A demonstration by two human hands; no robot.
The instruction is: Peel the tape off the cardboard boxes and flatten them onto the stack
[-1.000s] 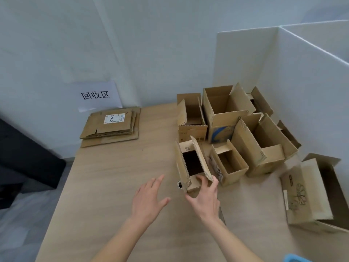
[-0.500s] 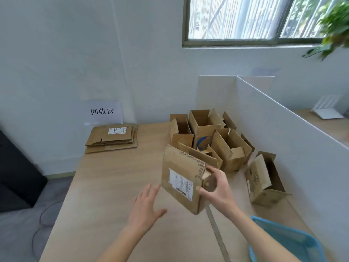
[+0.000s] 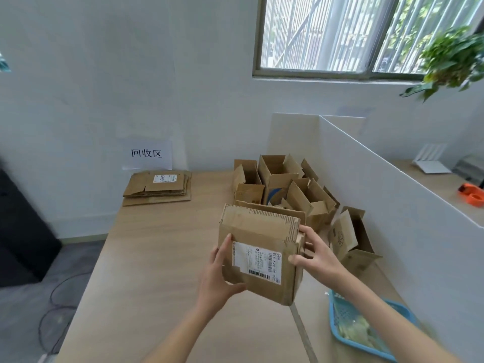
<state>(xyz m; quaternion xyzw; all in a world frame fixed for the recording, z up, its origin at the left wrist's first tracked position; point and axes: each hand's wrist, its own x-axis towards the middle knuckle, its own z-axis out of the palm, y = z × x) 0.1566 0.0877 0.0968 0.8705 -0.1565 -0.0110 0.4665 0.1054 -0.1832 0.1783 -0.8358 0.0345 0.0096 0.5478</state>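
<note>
While gripped, labelled box [image 3: 259, 258], creased, brown

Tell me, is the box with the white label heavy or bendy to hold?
Probably light: the left hand and right hand hold the labelled cardboard box in the air by its edges. Likely a bit bendy too, since its cardboard looks creased.

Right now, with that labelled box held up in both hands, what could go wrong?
The labelled cardboard box is held above the table by the left hand and right hand only; a hard tug at tape might make it slip. It hangs close to the open boxes behind, so a swing could topple them. Peeled tape might miss the blue basket.
</note>
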